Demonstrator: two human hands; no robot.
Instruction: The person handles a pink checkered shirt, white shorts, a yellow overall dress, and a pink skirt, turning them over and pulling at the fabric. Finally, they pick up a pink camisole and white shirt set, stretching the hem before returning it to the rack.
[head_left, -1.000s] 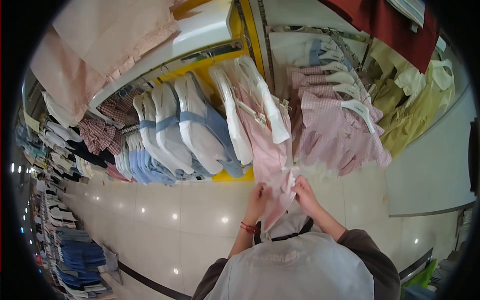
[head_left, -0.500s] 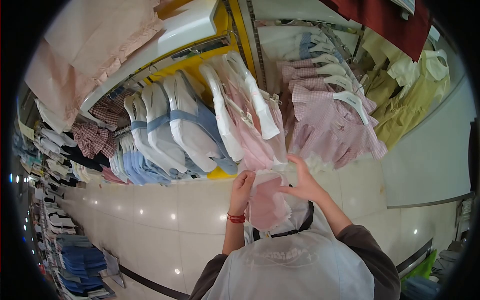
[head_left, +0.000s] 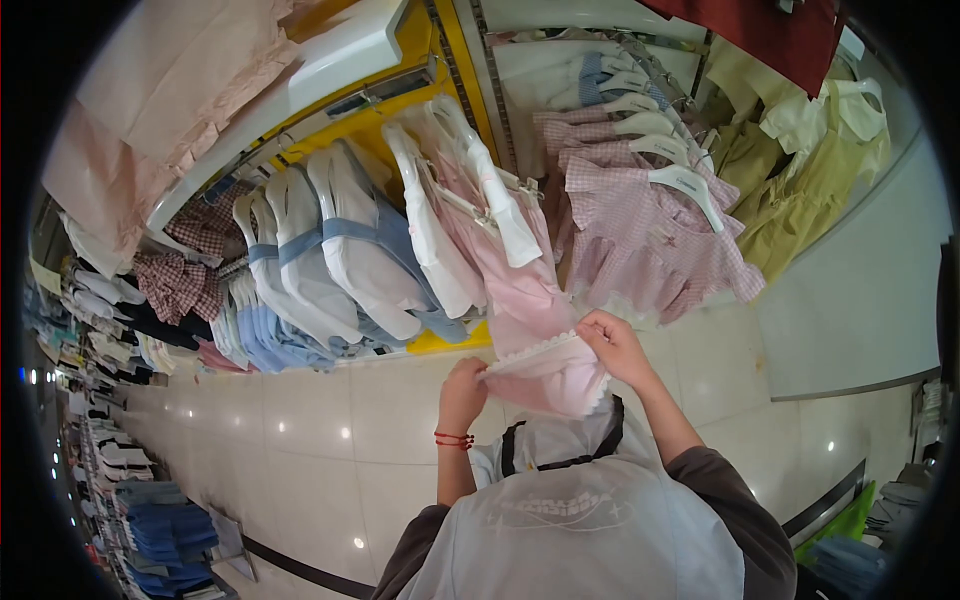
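A pink children's garment (head_left: 522, 312) with white scalloped trim hangs with a white top (head_left: 440, 240) from the rack in front of me. Its hem is pulled toward me and spread, with a paler pink layer below the trim. My left hand (head_left: 462, 397) is closed at the left end of the hem, a red cord bracelet on that wrist. At the hem's right end, my right hand (head_left: 612, 346) pinches the trimmed edge, thumb and fingers together. The fingertips of my left hand are partly hidden.
White tops with blue trim (head_left: 360, 250) hang to the left. Pink checked dresses (head_left: 655, 235) and olive dresses (head_left: 820, 190) hang to the right. A white panel (head_left: 850, 320) stands at right. Folded jeans (head_left: 165, 530) are stacked at lower left on the tiled floor (head_left: 395, 400).
My hands have moved apart, and the right one has closed from spread fingers onto the trimmed edge. The hem, bunched between them before, is now stretched sideways. The view has shifted slightly.
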